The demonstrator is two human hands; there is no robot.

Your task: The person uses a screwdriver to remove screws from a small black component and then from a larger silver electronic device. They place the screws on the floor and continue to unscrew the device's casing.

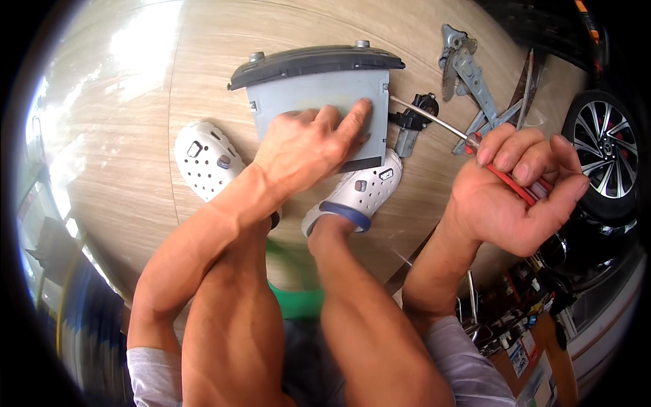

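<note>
a grey sheet-metal car audio unit with a dark plastic front panel [319,102] is stood on its edge on the pale wood-grain floor [135,136], just ahead of two white perforated clogs [207,161], toward the far middle of the floor. the left hand [305,146] is laid flat on the unit's upper metal face, fingers spread and extended, nothing gripped; the unit is only pressed down and steadied. the right hand [515,186] is closed round the red handle of a long steel-shafted screwdriver [434,123], the thumb and fingers wrapped tight. the shaft is angled toward the unit's right side edge, where the tip appears to be met by a screw, though the contact itself is too small to be confirmed.

for the step in hand, the shaft is best kept in line with the screw, with firm inward pressure so the tip is not cammed out, while the unit is braced against the push by the flat left palm.

a metal window regulator mechanism [475,81] and a small black motor [415,122] are lying nearby, toward the floor's far right; a car's alloy wheel [603,146] is seen at the right edge.
</note>
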